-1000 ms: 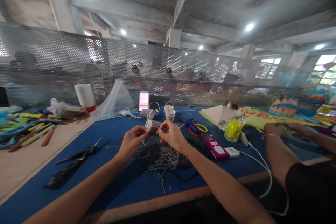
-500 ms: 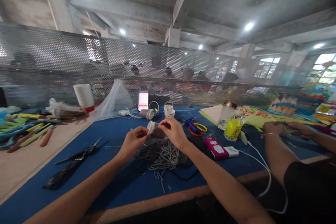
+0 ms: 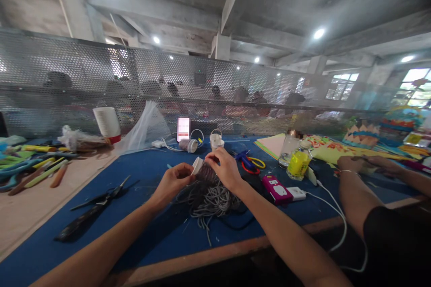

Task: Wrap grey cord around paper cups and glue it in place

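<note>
Left hand [image 3: 173, 181]: thumb and fingers clamped on the white-rimmed, grey-brown-sided small round cup [image 3: 206, 174] at its rim. Right hand [image 3: 225, 170]: fingers bent, tips close together at the cup's upper side; can't tell if they pinch anything. Cup is held up between both hands, tilted, rim to upper left, just above the loose tangled heap of grey cord [image 3: 215, 201] on the blue-topped workbench [image 3: 141, 219].

Vs 1.0 s ago: cup lay nearer sideways, rim facing left; now rim is turned more upward and cup sits slightly further right. Right fingers were over the cup's side, now higher, near the rim end. Cord heap, black-handled metal cutting tool [image 3: 97, 206] and purple rectangular device [image 3: 276, 189] unmoved. Behind the grey perforated metal screen [image 3: 141, 71], a dark head shape at left has shifted right.
</note>
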`<act>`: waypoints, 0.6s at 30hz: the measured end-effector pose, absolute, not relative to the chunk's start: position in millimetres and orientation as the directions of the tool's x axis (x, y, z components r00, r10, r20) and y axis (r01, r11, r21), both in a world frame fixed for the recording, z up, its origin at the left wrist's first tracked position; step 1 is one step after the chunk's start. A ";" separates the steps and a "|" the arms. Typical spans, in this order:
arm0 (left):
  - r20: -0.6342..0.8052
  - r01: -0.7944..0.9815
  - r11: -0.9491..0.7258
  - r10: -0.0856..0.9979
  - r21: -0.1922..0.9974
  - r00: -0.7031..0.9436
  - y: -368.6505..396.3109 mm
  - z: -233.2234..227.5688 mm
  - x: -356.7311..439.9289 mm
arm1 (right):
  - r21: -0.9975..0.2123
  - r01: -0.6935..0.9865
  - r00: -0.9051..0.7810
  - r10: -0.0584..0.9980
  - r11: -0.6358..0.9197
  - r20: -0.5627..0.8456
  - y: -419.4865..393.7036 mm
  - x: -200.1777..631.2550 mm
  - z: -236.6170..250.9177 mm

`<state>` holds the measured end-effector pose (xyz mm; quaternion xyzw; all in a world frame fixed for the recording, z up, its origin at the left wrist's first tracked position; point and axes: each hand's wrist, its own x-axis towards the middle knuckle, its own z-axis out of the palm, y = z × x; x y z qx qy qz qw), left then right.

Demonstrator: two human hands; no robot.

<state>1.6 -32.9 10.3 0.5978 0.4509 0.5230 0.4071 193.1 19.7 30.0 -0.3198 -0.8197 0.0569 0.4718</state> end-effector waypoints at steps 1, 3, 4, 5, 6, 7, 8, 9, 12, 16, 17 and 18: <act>0.260 0.113 -0.263 0.965 0.958 0.044 -33.1 10.8 1.9 | -0.394 0.475 -0.348 0.579 0.787 0.738 19.3 193.2 30.3; 0.260 0.104 -0.263 0.965 0.959 0.046 -32.9 10.8 2.0 | -0.395 0.483 -0.345 0.584 0.782 0.734 18.8 193.3 31.0; 0.258 0.098 -0.262 0.965 0.960 0.050 -32.7 10.5 2.0 | -0.397 0.486 -0.345 0.588 0.779 0.732 18.6 193.2 31.3; 0.252 0.093 -0.256 0.966 0.962 0.054 -32.4 10.1 2.0 | -0.399 0.489 -0.345 0.592 0.776 0.728 18.4 193.2 31.6; 0.242 0.088 -0.247 0.968 0.965 0.059 -32.3 9.7 1.9 | -0.400 0.491 -0.345 0.595 0.774 0.726 18.2 193.1 31.9; 0.230 0.085 -0.235 0.971 0.968 0.064 -32.3 9.5 1.9 | -0.401 0.492 -0.344 0.596 0.772 0.726 18.0 193.1 32.1; 0.220 0.084 -0.225 0.973 0.971 0.065 -32.6 9.5 2.1 | -0.402 0.492 -0.341 0.596 0.772 0.727 17.8 193.0 32.4; 0.212 0.084 -0.217 0.975 0.973 0.066 -33.0 9.8 2.3 | -0.401 0.491 -0.339 0.594 0.773 0.729 17.5 193.0 32.5; 0.203 0.079 -0.209 0.976 0.975 0.074 -34.8 11.7 3.3 | -0.403 0.495 -0.336 0.597 0.770 0.729 17.2 193.2 32.7; 0.199 0.073 -0.205 0.977 0.976 0.079 -35.8 13.0 4.3 | -0.407 0.506 -0.335 0.608 0.760 0.719 18.0 193.2 31.9; 0.199 0.071 -0.205 0.977 0.976 0.081 -35.7 12.9 4.3 | -0.407 0.507 -0.333 0.609 0.759 0.720 18.4 193.1 31.5; 0.200 0.069 -0.205 0.976 0.976 0.081 -35.6 12.7 4.3 | -0.407 0.508 -0.331 0.608 0.759 0.722 18.8 193.1 31.2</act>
